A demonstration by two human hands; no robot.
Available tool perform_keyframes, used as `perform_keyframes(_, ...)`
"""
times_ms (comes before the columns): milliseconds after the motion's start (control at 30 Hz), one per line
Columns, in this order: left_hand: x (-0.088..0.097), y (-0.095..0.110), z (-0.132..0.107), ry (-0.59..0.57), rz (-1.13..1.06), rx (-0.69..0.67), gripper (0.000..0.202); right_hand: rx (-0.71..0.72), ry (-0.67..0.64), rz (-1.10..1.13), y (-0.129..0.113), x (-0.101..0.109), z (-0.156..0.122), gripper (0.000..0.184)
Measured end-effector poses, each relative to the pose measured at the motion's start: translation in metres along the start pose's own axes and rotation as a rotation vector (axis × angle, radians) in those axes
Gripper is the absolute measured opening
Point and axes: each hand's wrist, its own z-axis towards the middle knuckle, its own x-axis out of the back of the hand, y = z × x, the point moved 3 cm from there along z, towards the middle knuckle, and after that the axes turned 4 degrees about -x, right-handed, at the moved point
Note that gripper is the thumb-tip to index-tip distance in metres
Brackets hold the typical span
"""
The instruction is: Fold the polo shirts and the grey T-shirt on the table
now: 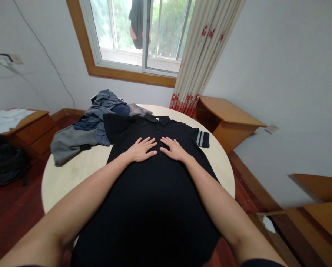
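A black polo shirt [155,178] lies spread out, front up, on a round pale table [71,174], its collar towards the window. Its right-hand sleeve has two grey stripes and rests flat near the table's edge. My left hand [142,150] presses flat on the chest of the shirt, fingers spread. Beside it, my right hand [173,148] also lies palm down on the cloth, fingers stretched out and slightly apart. A small gap separates the two hands, just below the button placket. The shirt's lower part comes towards me and merges into dark shadow.
A heap of grey and blue clothes [96,118] sits on the table's left side, touching the shirt's sleeve. A wooden desk [229,115] stands behind right, near a curtain [202,55]. Drawers [32,129] and a black backpack [5,163] are at left.
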Motion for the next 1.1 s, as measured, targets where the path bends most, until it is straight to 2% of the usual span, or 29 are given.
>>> perform_keyframes(400, -0.0003, -0.0018, 0.0016, 0.049, -0.006, -0.019, 0.064, -0.001, -0.005, 0.022, -0.0010, 0.0029, -0.0014, 0.059)
perform_keyframes(1100, -0.0004, -0.0033, 0.0021, 0.058, -0.010, -0.022, 0.062, 0.005, -0.003, 0.031, 0.0010, 0.0023, -0.0004, 0.059)
